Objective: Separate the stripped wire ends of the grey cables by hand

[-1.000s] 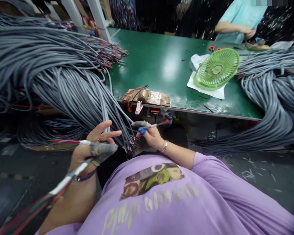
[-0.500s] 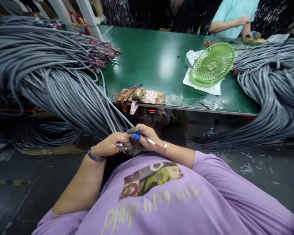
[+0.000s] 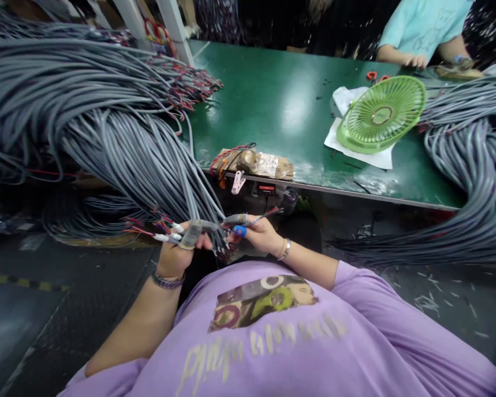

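Observation:
My left hand point(image 3: 181, 251) is closed around a grey cable end whose red and coloured wire tips point(image 3: 159, 231) stick out to the left; its fingers wear grey finger cots. My right hand point(image 3: 258, 234), with a blue-taped fingertip and a grey cot, pinches a thin wire point(image 3: 264, 215) that points up and right. Between my hands hang the ends of a thick bundle of grey cables point(image 3: 119, 149), which drapes down from the left of the green table point(image 3: 281, 105). Both hands are just below the table's front edge.
A green fan grille point(image 3: 382, 113) lies on white paper at the table's right. A taped brown block with red wires point(image 3: 252, 162) and a pink clip sits at the front edge. More grey cables point(image 3: 471, 182) hang on the right. Another person's hands point(image 3: 415, 59) work at the far side.
My left hand, which was pressed against the right hand, has moved left with a cable end, its wire tips now sticking out. The right hand's wire now points up and right.

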A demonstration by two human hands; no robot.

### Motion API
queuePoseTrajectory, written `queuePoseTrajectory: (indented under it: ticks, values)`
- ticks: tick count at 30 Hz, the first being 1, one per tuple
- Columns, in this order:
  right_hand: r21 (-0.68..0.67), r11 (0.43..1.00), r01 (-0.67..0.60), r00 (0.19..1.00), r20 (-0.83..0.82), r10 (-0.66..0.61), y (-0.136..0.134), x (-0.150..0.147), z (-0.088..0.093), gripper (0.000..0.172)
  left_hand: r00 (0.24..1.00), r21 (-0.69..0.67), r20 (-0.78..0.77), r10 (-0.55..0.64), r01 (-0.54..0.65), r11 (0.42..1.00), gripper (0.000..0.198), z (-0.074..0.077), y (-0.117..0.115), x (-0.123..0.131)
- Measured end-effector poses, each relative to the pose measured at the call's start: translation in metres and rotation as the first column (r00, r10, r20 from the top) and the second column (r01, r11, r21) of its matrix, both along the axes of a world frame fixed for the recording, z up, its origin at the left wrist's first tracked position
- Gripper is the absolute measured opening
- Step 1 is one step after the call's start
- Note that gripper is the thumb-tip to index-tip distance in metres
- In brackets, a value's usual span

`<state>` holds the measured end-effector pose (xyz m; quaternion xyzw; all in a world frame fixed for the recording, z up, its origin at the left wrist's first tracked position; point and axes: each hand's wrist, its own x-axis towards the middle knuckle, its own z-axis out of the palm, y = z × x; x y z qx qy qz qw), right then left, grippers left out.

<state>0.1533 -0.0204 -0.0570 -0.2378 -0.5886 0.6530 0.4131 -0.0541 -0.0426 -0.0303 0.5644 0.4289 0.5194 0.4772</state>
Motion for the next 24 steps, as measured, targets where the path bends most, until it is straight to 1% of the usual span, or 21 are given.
queuePoseTrajectory:
  ticks: [2,4,6,8,10,14,16,18,19,21,23,24]
  values:
    - [0.005,0.999,-0.034,0.997,0.071,0.033,0.008,0.0,-0.002,0.049,0.999,0.054,-0.034,0.03,-0.028,0.998,0.042,-0.006,0.002,0.008]
    - [0.01,0.999,-0.035,0.989,0.141,0.033,0.016,-0.002,-0.004,0.051,0.993,0.087,-0.068,0.099,-0.093,0.992,0.043,-0.009,0.005,0.017]
    - [0.007,0.999,-0.031,0.979,0.201,0.029,0.021,-0.006,-0.005,0.052,0.985,0.097,-0.063,0.159,-0.152,0.984,0.048,-0.01,0.009,0.023]
    - [0.011,0.999,-0.048,0.964,0.262,0.044,0.023,-0.01,-0.006,0.052,0.981,0.089,-0.05,0.189,-0.184,0.979,0.049,-0.01,0.013,0.026]
    - [0.017,0.997,-0.069,0.949,0.309,0.061,0.023,-0.013,-0.008,0.05,0.984,0.063,-0.048,0.169,-0.166,0.984,0.047,-0.011,0.017,0.027]
    - [0.039,0.996,-0.078,0.931,0.36,0.059,0.022,-0.02,-0.011,0.047,0.998,-0.025,-0.013,0.059,-0.059,0.998,0.04,-0.013,0.023,0.03]
    - [0.063,0.995,-0.072,0.922,0.386,0.042,0.021,-0.023,-0.012,0.045,0.998,-0.047,-0.012,0.062,-0.063,0.997,0.034,-0.014,0.027,0.033]
    - [0.067,0.996,-0.065,0.922,0.386,0.035,0.019,-0.025,-0.015,0.041,0.994,-0.06,-0.03,0.102,-0.103,0.993,0.03,-0.016,0.029,0.036]
    - [0.043,0.997,-0.068,0.931,0.362,0.047,0.018,-0.025,-0.018,0.037,0.992,-0.072,-0.037,0.117,-0.12,0.99,0.029,-0.018,0.03,0.037]
    - [-0.074,0.995,-0.066,0.962,0.261,0.083,0.016,-0.024,-0.022,0.031,0.993,-0.114,-0.038,0.11,-0.113,0.987,0.029,-0.021,0.03,0.038]
    - [-0.237,0.97,-0.051,0.989,0.126,0.082,0.016,-0.019,-0.025,0.032,0.996,-0.144,-0.044,0.078,-0.084,0.986,0.029,-0.023,0.029,0.036]
    - [-0.302,0.953,-0.021,0.997,0.07,0.044,0.016,-0.016,-0.024,0.035,0.996,-0.148,-0.06,0.061,-0.069,0.987,0.029,-0.024,0.028,0.035]
